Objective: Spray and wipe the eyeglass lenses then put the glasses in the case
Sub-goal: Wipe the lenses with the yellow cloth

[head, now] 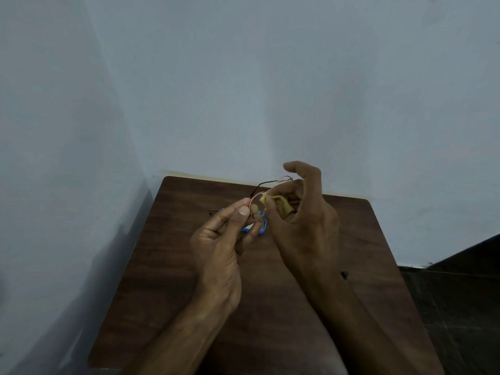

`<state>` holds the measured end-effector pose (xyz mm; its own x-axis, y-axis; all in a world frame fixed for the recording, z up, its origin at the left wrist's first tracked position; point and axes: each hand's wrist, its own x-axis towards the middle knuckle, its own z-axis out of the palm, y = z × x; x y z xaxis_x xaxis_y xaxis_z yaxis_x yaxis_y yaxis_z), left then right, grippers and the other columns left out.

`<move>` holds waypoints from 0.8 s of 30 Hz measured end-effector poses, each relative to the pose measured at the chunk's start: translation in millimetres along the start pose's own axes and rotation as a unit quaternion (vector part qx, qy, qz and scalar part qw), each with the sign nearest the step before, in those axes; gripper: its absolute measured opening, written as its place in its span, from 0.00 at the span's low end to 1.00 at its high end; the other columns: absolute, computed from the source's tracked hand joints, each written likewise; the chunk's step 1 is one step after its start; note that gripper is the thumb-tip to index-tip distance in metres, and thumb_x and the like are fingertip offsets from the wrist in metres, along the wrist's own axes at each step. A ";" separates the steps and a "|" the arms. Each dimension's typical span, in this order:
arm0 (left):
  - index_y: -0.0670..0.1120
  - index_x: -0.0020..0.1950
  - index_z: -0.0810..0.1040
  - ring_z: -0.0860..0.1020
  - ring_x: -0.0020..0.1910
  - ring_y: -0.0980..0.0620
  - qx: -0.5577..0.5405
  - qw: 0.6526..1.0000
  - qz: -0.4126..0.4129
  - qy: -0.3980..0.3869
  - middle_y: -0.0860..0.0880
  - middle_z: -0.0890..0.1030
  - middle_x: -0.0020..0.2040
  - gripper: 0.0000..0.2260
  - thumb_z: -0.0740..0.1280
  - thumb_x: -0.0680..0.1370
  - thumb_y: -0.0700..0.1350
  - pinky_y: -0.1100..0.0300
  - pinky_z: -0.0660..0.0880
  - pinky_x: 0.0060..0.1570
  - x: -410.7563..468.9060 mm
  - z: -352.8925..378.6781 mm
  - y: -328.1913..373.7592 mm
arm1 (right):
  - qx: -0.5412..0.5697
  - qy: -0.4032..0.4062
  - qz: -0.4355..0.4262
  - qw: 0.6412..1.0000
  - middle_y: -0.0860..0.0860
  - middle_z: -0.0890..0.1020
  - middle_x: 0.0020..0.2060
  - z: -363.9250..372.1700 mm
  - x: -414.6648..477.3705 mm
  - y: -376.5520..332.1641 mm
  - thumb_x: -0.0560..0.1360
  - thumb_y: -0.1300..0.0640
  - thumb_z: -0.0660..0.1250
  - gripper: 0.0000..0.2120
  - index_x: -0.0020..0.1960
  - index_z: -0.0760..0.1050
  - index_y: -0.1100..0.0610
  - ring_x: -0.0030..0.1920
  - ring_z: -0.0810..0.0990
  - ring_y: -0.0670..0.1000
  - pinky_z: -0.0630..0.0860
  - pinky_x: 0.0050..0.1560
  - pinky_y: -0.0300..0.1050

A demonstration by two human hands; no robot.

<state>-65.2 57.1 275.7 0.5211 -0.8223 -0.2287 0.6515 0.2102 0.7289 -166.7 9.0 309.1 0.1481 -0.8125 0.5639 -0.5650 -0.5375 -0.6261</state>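
Above the middle of the table, both hands are raised and close together. Left hand: thumb and forefinger pinch the thin, round, pinkish wire rim of the eyeglasses at its left edge; the other fingers curl loosely beneath. Right hand: thumb and fingers grip a small, soft, crumpled cloth, yellowish-tan, held against the lens area just right of the rim; the forefinger arches up clear of it. The eyeglasses sit between the two hands, held off the table. A slim black temple runs from the frame toward the far right, ending behind the right fingers. Directly under the hands lies a bright blue item, mostly hidden; possibly the case, but this cannot be confirmed. Table: dark brown wood grain, smooth, rounded corners, set against a plain, matte, pale blue wall.
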 end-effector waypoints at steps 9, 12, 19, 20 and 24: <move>0.43 0.53 0.88 0.87 0.53 0.46 -0.002 1.000 0.015 -0.022 0.40 0.88 0.51 0.11 0.74 0.71 0.42 0.56 0.85 0.49 3.5 -0.9 2.3 | -0.050 0.032 -0.014 0.998 0.44 0.83 0.47 2.4 10.8 10.2 0.73 0.63 0.76 0.32 0.68 0.63 0.45 0.46 0.81 0.46 0.78 0.47 0.41; 0.42 0.53 0.87 0.87 0.51 0.47 -0.005 0.999 0.017 -0.033 0.40 0.88 0.50 0.11 0.74 0.71 0.42 0.57 0.85 0.48 3.1 0.3 3.9 | -0.043 0.053 -0.004 0.998 0.45 0.83 0.47 -0.2 19.0 16.5 0.75 0.63 0.74 0.30 0.68 0.63 0.45 0.46 0.82 0.48 0.80 0.47 0.47; 0.42 0.53 0.87 0.87 0.51 0.47 0.015 0.999 0.023 -0.032 0.40 0.88 0.50 0.13 0.74 0.70 0.43 0.57 0.85 0.47 5.8 -3.3 5.0 | -0.022 0.035 -0.014 0.999 0.45 0.83 0.46 3.0 18.3 18.1 0.75 0.63 0.75 0.31 0.69 0.63 0.45 0.47 0.82 0.47 0.81 0.48 0.49; 0.42 0.53 0.87 0.87 0.50 0.47 0.014 0.999 0.022 -0.034 0.41 0.88 0.49 0.13 0.74 0.70 0.43 0.56 0.85 0.47 5.8 -3.1 5.1 | -0.021 0.044 -0.009 0.999 0.45 0.83 0.46 2.9 21.0 20.8 0.75 0.63 0.74 0.30 0.69 0.63 0.45 0.47 0.83 0.47 0.81 0.48 0.50; 0.43 0.52 0.88 0.87 0.49 0.48 0.017 0.999 0.024 -0.038 0.41 0.88 0.49 0.11 0.74 0.71 0.42 0.57 0.85 0.47 6.4 -2.3 6.1 | -0.023 0.042 -0.008 0.999 0.46 0.83 0.46 2.6 24.9 21.4 0.75 0.63 0.74 0.30 0.69 0.63 0.46 0.46 0.83 0.49 0.82 0.47 0.52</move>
<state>-56.7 54.3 277.2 0.5069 -0.8497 -0.1451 0.6079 0.2330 0.7590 -173.0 -23.3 308.3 0.0890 -0.7809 0.6183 -0.6003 -0.5374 -0.5923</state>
